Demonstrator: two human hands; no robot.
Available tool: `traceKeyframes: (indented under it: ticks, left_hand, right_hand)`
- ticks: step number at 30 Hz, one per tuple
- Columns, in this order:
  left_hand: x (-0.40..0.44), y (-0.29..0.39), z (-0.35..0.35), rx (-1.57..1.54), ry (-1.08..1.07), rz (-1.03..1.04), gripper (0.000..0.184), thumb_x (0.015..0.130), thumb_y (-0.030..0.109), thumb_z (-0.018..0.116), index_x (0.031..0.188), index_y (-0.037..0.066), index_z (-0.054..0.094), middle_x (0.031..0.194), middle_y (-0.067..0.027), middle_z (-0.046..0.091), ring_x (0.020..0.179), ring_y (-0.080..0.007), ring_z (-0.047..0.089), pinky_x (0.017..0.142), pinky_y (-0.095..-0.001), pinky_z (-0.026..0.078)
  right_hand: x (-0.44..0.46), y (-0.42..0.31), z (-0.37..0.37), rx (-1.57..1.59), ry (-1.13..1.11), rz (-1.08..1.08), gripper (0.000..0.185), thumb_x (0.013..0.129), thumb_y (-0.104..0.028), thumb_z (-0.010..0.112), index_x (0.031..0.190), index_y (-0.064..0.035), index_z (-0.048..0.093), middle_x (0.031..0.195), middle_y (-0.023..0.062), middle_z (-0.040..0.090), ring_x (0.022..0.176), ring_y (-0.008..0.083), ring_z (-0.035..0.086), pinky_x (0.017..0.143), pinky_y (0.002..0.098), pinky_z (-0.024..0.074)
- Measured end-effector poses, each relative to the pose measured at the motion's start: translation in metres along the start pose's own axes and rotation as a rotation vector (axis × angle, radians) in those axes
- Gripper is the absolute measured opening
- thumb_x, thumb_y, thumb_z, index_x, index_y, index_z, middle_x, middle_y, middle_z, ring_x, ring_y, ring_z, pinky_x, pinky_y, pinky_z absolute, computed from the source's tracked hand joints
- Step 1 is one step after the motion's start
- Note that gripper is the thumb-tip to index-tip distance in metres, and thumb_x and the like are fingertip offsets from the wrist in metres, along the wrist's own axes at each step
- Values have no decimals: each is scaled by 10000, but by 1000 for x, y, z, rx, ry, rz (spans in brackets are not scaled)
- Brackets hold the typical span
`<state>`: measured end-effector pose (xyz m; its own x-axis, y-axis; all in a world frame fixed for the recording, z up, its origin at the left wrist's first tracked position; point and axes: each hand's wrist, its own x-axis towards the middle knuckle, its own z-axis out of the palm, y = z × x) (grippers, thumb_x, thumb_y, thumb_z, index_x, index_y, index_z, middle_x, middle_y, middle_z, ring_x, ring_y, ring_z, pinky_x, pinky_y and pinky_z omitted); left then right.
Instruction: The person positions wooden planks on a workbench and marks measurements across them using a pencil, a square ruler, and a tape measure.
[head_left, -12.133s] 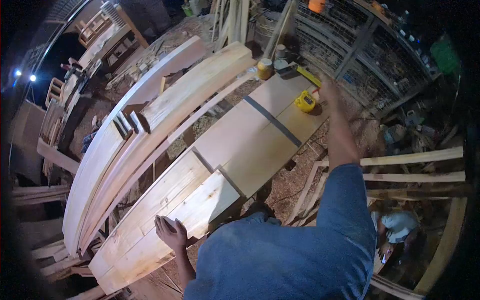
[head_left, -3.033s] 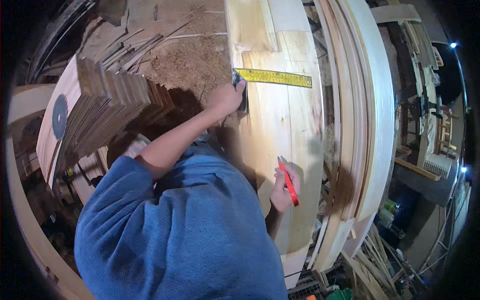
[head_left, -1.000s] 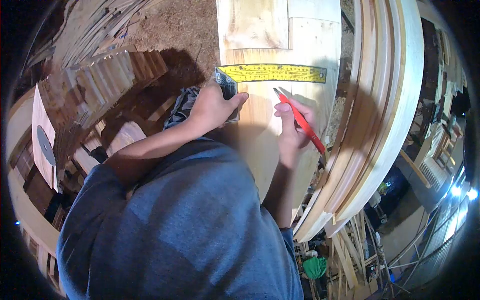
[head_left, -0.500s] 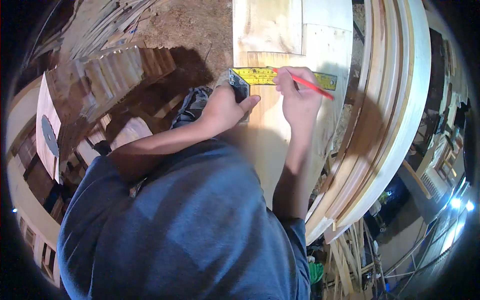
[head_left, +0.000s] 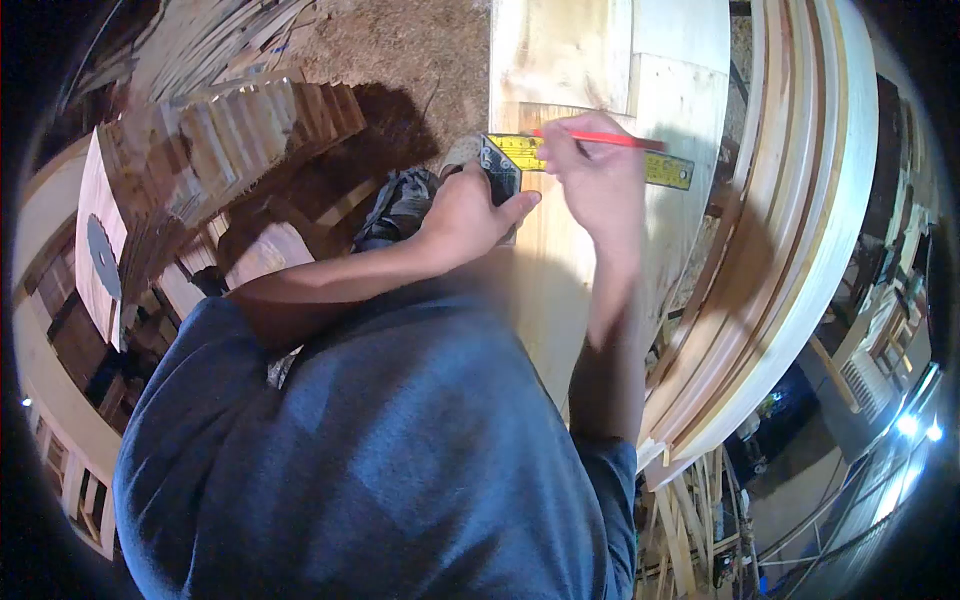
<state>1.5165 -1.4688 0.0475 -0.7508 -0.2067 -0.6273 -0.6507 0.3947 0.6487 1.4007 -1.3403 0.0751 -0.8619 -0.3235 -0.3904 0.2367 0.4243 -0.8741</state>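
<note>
My left hand (head_left: 467,215) grips the dark stock of a try square (head_left: 503,172) against the left edge of a pale wooden board (head_left: 550,235). The square's yellow blade (head_left: 668,171) lies across the board, its middle covered by my right hand (head_left: 598,178). My right hand pinches a red pencil (head_left: 625,140), which lies nearly level above the blade with its tip pointing left, near the blade's upper edge. Just above the blade is the end of another wooden piece (head_left: 575,60) on the board.
Long curved planks (head_left: 800,230) stand stacked on the right. To the left is a pile of cut wood pieces (head_left: 225,140) with a round saw blade (head_left: 103,257) against its pale face. Sawdust (head_left: 390,45) covers the floor at the top.
My right hand has moved up from below the blade onto it and shifted left along it with the pencil, which now lies flatter. My left hand still holds the square; the view has shifted.
</note>
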Motion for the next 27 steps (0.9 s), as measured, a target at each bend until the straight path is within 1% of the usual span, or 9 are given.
traceKeyframes:
  ticks: [2, 5, 8, 11, 15, 19, 22, 24, 27]
  left_hand:
    - [1, -1, 1, 34, 6, 28, 550, 828, 401, 756, 1014, -83, 573, 720, -166, 672, 600, -231, 660, 595, -370, 524]
    - [1, 1, 1, 87, 63, 28, 522, 831, 374, 758, 1014, -78, 571, 692, -156, 657, 578, -226, 650, 578, -373, 519]
    - [1, -6, 7, 56, 106, 48, 504, 833, 365, 760, 996, -70, 568, 663, -140, 645, 534, -215, 635, 533, -371, 509]
    - [1, -1, 2, -11, 20, 34, 490, 843, 367, 752, 954, -74, 568, 646, -138, 640, 464, -203, 608, 461, -357, 489]
    - [-3, 16, -8, -37, 6, 9, 454, 865, 351, 733, 861, -71, 565, 602, -126, 623, 373, -174, 555, 370, -333, 446]
    - [-2, 17, -9, -63, -64, -10, 461, 871, 349, 728, 807, -73, 552, 576, -125, 611, 378, -172, 561, 366, -341, 449]
    - [-1, 18, -10, -41, -49, 3, 480, 865, 359, 733, 804, -79, 547, 579, -130, 611, 382, -174, 566, 362, -342, 449]
    - [-3, 18, -9, -18, -1, 36, 487, 862, 363, 735, 798, -82, 546, 582, -132, 612, 383, -176, 569, 362, -342, 451]
    - [-3, 22, -13, -49, -77, -30, 507, 861, 373, 736, 831, -96, 545, 582, -130, 612, 392, -177, 576, 366, -343, 456]
  right_hand:
    - [2, -2, 9, -29, -13, -44, 158, 871, -105, 679, 884, 50, 651, 751, 134, 692, 656, 155, 660, 602, 288, 539]
    - [-2, -15, -1, 189, 13, 94, 161, 860, -105, 688, 843, 52, 662, 740, 137, 690, 665, 153, 665, 608, 293, 533]
    - [-2, -14, -9, 135, 101, 174, 149, 849, -95, 694, 846, 52, 669, 754, 138, 695, 679, 151, 672, 616, 287, 533]
    - [-3, -1, -2, -129, 70, -27, 128, 865, -85, 684, 886, 39, 658, 796, 129, 701, 673, 162, 669, 612, 286, 537]
    - [-1, 10, -37, 116, 208, 6, 123, 857, -93, 687, 865, 26, 658, 697, 113, 675, 628, 139, 640, 588, 280, 517]
    - [3, 2, -81, -153, 197, 26, 133, 853, -108, 680, 842, 24, 667, 690, 121, 683, 628, 138, 655, 589, 268, 513]
    - [5, 11, -85, -474, 209, -291, 166, 833, -135, 685, 812, 30, 682, 689, 128, 689, 615, 158, 667, 578, 280, 508]
    - [4, 6, -83, -575, 211, -277, 176, 831, -143, 685, 812, 32, 691, 693, 129, 692, 603, 175, 667, 575, 303, 512]
    - [7, -11, -87, -327, 157, 74, 183, 820, -156, 693, 816, 27, 689, 703, 151, 691, 617, 205, 676, 598, 327, 524]
